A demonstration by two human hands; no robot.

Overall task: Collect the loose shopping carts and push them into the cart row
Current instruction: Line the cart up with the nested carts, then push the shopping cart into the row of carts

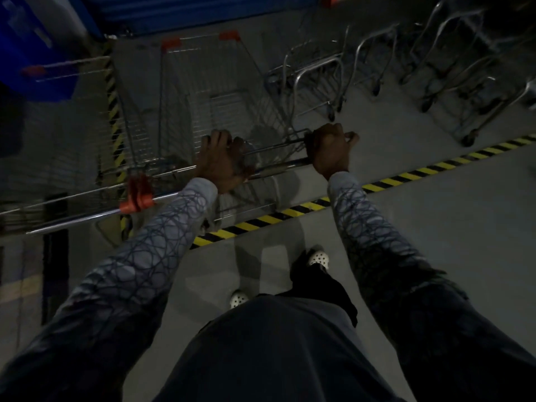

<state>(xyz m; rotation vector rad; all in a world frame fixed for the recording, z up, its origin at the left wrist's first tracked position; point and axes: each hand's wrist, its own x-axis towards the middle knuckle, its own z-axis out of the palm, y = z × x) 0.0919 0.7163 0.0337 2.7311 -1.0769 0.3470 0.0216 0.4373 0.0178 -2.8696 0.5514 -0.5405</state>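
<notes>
Shopping cart (203, 91) — silver wire mesh, round chrome handle (278, 166) — left grip (223, 165) and right grip (330, 153) both curled round it.

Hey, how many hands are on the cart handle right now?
2: the left hand grips the cart handle partway along, the right hand grips its right end. Neither is hidden.

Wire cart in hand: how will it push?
Silver wire shopping cart looks empty, so probably light. Smooth grey floor: likely rolls easily. Left hand and right hand grip its bar wide apart, so steering should hold.
</notes>
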